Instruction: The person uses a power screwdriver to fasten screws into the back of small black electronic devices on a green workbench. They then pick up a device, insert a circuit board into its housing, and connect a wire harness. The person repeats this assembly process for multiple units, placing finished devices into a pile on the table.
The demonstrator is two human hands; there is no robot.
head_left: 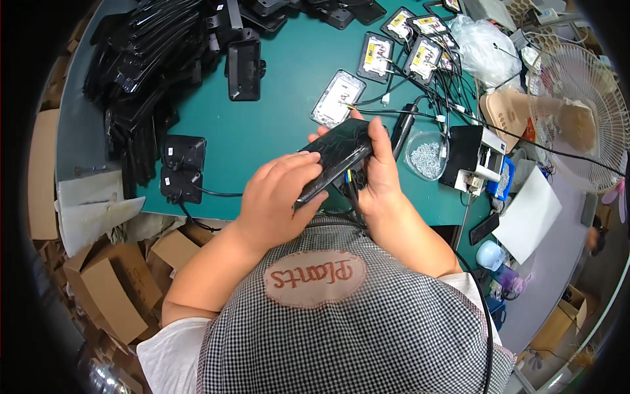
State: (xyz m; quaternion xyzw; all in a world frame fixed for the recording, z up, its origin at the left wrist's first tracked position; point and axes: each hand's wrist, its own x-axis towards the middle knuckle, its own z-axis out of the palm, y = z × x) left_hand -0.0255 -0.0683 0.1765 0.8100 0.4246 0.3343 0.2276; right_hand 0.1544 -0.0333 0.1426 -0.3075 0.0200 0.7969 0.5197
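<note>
Close in front of my body I hold a flat black plastic housing [340, 152], tilted, with a glossy wrinkled face like film. My left hand [279, 194] is closed on its lower left end, fingers lying across the top. My right hand [380, 161] grips its upper right end, thumb on the edge and fingertips behind it. Beneath it, a black cable with coloured wire ends [350, 182] hangs by my right palm. Just beyond sits an open housing with a white inner plate [338, 98]. A black electric screwdriver [405, 128] lies right of my right hand.
Black casings [154, 52] are heaped far left, near an empty black shell [244, 69]. Two closed housings with cables [183, 167] lie left. Several wired units [423, 58] crowd the far right. A screw dish [426, 156], small white-and-black machine [474, 157] and fan [577, 111] stand right.
</note>
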